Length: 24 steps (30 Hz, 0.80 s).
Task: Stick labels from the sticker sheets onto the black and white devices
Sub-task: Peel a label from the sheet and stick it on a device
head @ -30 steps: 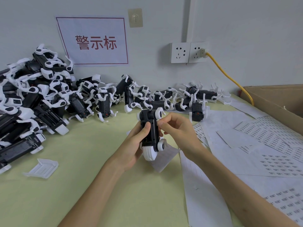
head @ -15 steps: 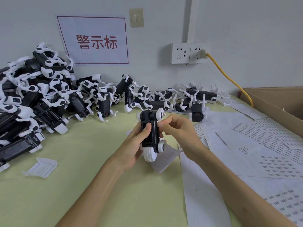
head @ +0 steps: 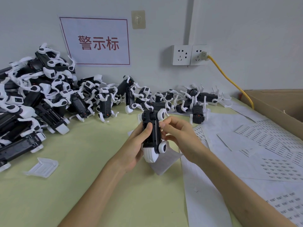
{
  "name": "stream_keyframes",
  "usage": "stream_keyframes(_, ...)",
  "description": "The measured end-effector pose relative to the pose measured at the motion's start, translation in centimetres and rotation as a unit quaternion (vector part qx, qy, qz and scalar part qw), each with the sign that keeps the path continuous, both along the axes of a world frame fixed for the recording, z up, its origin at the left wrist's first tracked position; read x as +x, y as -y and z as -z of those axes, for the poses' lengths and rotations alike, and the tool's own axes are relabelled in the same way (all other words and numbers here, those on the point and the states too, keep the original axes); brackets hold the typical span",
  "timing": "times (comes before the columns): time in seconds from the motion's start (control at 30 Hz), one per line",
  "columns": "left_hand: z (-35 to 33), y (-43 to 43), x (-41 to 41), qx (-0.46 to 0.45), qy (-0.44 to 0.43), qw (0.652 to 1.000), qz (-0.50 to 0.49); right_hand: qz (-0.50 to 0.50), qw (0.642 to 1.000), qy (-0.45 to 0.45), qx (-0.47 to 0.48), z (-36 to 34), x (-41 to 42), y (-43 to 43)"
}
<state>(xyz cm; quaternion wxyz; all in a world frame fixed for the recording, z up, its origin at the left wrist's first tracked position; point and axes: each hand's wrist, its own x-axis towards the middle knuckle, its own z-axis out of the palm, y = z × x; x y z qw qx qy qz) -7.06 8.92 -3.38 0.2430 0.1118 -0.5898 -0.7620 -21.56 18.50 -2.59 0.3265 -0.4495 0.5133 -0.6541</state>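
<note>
Two hands, left hand (head: 133, 150) and right hand (head: 179, 136), grip one device (head: 155, 133).

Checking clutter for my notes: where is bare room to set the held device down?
Bare green tabletop lies between the white cover, the device pile and the left forearm. Crowded: pile along the wall, sticker sheets covering the right side.

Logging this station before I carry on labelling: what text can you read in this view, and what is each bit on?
"警示标", in red: on the red-bordered white paper sign.
Rows of print on the sticker sheets: too small to read.
On the held device: no marking that can be read.
</note>
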Motion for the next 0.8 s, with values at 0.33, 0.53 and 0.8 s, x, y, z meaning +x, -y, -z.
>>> stream_keyframes(0.33, -0.23, 0.08, 0.38, 0.034, 0.001, 0.998, 0.045, -0.014, 1.0, -0.019, 0.013, 0.29, 0.28, 0.29)
stream_keyframes(0.53, 0.01, 0.4, 0.41, 0.044, 0.023, 0.995, 0.086, -0.088, 0.996, 0.009, 0.034, 0.39, 0.03, 0.07)
stream_keyframes(0.8, 0.38, 0.85, 0.38, 0.045, 0.025, 0.994, 0.101, -0.105, 0.994, 0.01, 0.023, 0.23, 0.2, 0.1)
